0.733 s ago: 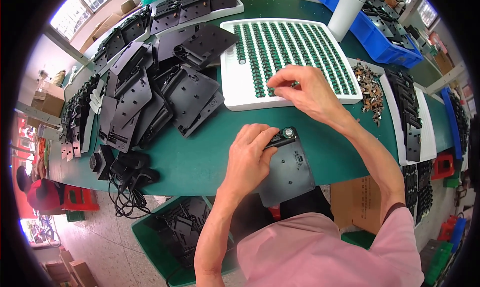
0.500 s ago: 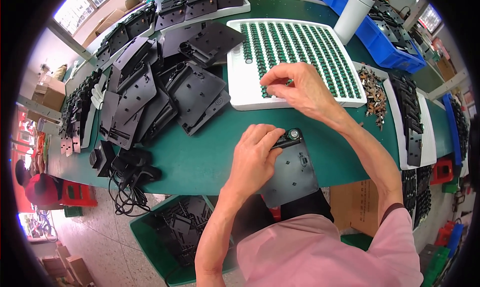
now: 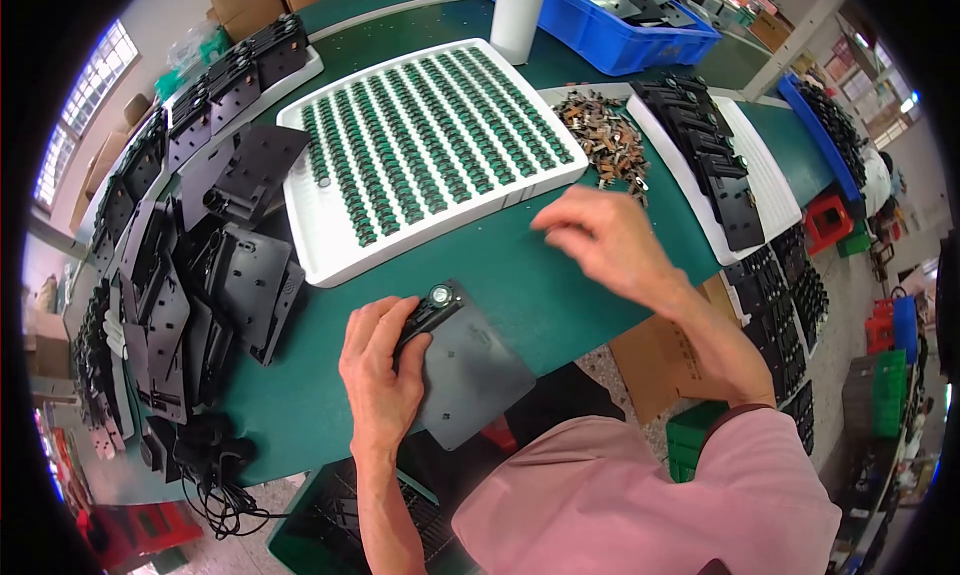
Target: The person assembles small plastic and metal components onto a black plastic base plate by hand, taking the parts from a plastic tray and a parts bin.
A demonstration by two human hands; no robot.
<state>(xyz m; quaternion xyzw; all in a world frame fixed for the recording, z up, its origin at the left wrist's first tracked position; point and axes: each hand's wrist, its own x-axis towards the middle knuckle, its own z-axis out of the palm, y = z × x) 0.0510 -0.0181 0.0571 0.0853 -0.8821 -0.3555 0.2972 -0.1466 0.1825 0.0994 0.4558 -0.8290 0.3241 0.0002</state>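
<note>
My left hand (image 3: 382, 375) grips a dark grey plastic panel (image 3: 475, 380) by its left side, at the near edge of the green table. A round silver piece (image 3: 440, 296) sits at the panel's top corner, just beyond my fingertips. My right hand (image 3: 612, 247) hovers over the table to the right of the panel, slightly blurred, thumb and index finger close together. Whatever lies between those fingers is too small to make out. Beyond it lies a heap of small metal pieces (image 3: 605, 140). A white foam tray (image 3: 350, 262) carries rows of small green-and-black parts (image 3: 430, 125).
Black panels (image 3: 165, 315) are piled on the left, with black cables (image 3: 225, 500) below them. More panels (image 3: 705, 165) lie on a white tray at right. A white cylinder (image 3: 518, 20) and a blue bin (image 3: 630, 40) stand behind. A green crate (image 3: 285, 550) is below the table.
My right hand has left the green parts' tray and moved toward the metal heap. My left hand still holds the panel. The whole view has turned to the right.
</note>
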